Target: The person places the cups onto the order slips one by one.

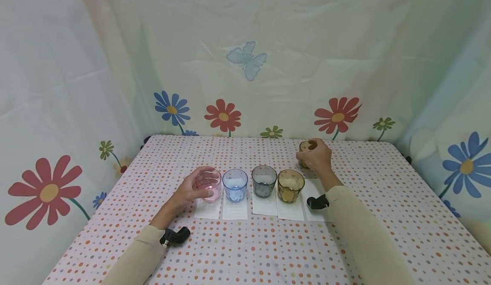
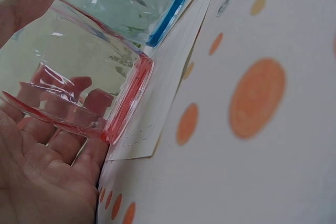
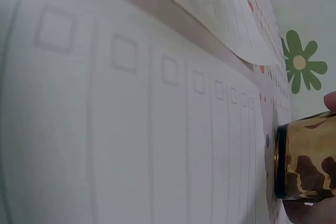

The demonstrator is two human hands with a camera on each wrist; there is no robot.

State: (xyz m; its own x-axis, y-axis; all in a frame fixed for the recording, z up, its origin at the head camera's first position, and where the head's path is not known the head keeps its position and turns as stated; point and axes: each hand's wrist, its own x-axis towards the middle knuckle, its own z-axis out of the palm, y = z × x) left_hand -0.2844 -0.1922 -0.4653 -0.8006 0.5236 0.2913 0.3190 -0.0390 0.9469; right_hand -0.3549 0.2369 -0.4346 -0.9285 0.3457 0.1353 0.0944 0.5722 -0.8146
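My left hand [image 1: 187, 190] holds a clear pink glass [image 1: 212, 187], thumb on the near side and fingers round the far side. This glass stands upright on a white paper slip, as the left wrist view shows from close by. Farther back on the right, my right hand [image 1: 320, 158] grips an amber glass [image 3: 307, 158] and partly covers it. Its base is close to the tabletop, beyond the far end of the rightmost paper slip [image 3: 168, 129]. Between my hands stand a blue glass [image 1: 235, 187], a grey glass [image 1: 264, 182] and a second amber glass [image 1: 290, 187].
Ruled paper slips with small printed boxes lie side by side under the row of glasses. A dotted cloth [image 1: 245, 251] covers the table. Behind the table's far edge hangs a curtain [image 1: 291, 63] with flowers and butterflies, and more of it flanks both sides.
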